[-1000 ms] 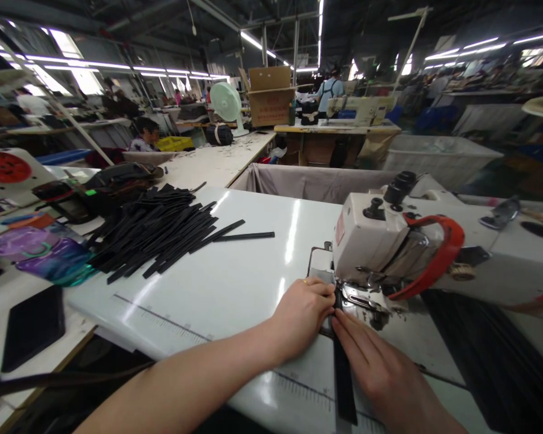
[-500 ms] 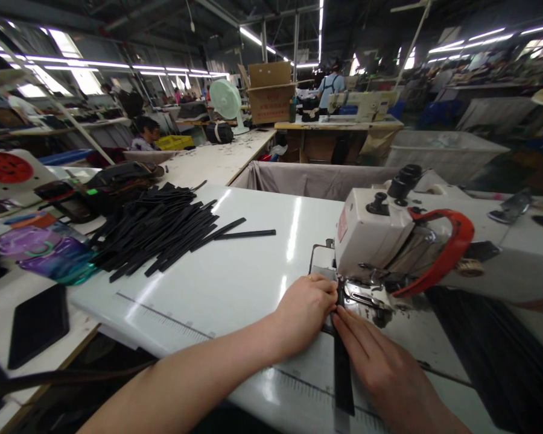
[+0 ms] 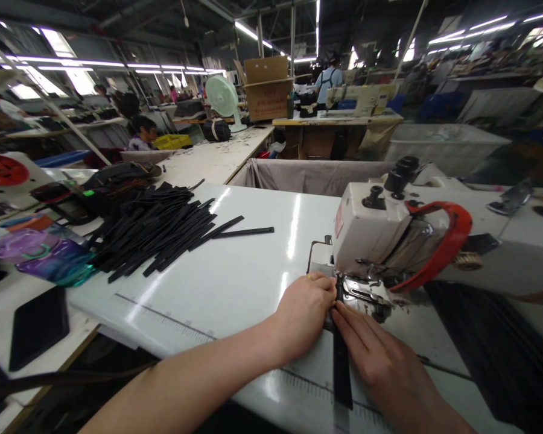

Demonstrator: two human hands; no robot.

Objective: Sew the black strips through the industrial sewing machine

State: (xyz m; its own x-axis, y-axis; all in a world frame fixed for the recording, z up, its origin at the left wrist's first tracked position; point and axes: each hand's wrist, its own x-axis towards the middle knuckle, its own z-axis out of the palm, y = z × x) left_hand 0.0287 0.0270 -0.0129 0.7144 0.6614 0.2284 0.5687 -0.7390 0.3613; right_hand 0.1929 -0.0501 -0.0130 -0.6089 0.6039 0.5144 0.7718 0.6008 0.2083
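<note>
My left hand (image 3: 305, 313) is bent at the knuckles, its fingertips drawn close together against the left edge of a black strip (image 3: 342, 377); I can't tell whether they pinch it or only press on it. My right hand (image 3: 382, 361) lies along the strip's other side, fingers straight and side by side, the tips almost meeting my left ones. Its thumb is hidden, so I can't tell whether it grips either. The strip runs from my fingertips down toward me, its near end lying over the edge of the pale, glossy surface (image 3: 248, 271).

Just past my fingers is the metal plate (image 3: 366, 292) of a white sewing machine (image 3: 371, 232), with a red curved guard (image 3: 457, 241) on its head. To the right of my right hand, more long black pieces (image 3: 493, 349) lie under the machine's arm. A ruler scale (image 3: 163, 315) runs along the near edge.

Well to the left is a heap of black strips (image 3: 158, 232), with a single strip (image 3: 247, 232) sticking out toward the machine. Beyond the heap's left side sit a purple pouch (image 3: 49, 259) and, nearer me, a dark flat tablet (image 3: 40, 325).

Farther off are a pale green fan (image 3: 221, 96), an open cardboard box (image 3: 266, 96) and a person in light blue (image 3: 329, 78).
</note>
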